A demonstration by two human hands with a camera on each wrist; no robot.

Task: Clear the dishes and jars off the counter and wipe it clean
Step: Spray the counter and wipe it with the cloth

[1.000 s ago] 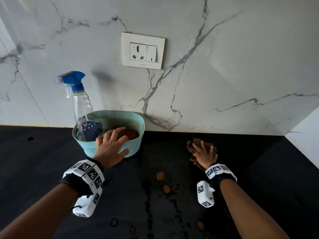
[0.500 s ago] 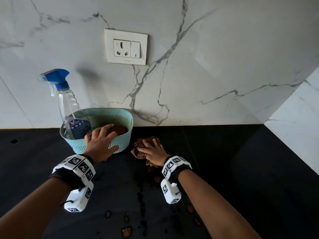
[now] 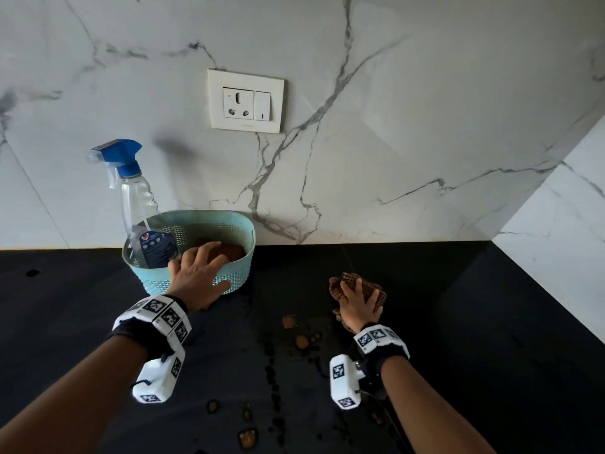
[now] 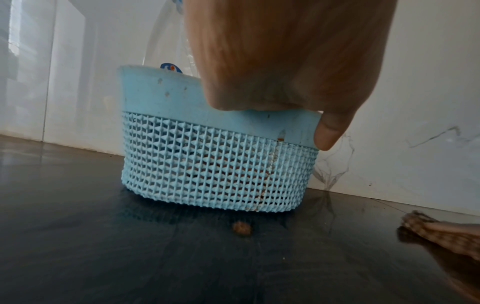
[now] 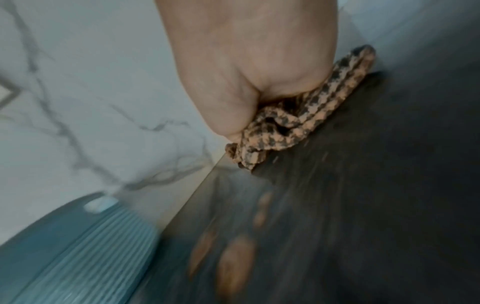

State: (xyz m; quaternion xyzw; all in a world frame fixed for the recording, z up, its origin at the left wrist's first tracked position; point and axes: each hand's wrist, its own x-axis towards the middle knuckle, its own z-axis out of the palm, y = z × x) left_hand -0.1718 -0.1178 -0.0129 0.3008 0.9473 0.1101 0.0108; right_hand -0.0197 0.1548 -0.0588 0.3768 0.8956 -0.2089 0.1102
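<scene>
Nearest the person, the black counter [image 3: 98, 322] carries a trail of brown spills [image 3: 247, 437] and dark wet drops running away toward the wall; further spots [image 3: 289, 321] lie between the two hands. The right hand [image 3: 360, 306] presses a brown checked cloth [image 3: 342, 285] flat onto the counter, fingers spread over it and curled slightly into its folds; the right wrist view is blurred by motion, which suggests a wiping stroke in progress. The left hand [image 3: 196, 276] grips the near rim of a light blue basket [image 3: 242, 257], fingers hooked over the edge and thumb on the outer wall, as the left wrist view confirms. The basket stands on the counter close to the marble wall [image 3: 425, 126] and holds a spray bottle [image 3: 131, 191] and a brown sponge [image 3: 234, 250]. No dishes or jars are in view, so the step in hand is judged to be wiping. For a good result, keep the cloth flat under even pressure, overlap the strokes, and work back toward the near spills. Hold the basket steady or lift it so the area beneath, including the crumb [image 4: 242, 228] in front of it, is also covered. A socket plate [image 3: 245, 100] is mounted on the wall above.
</scene>
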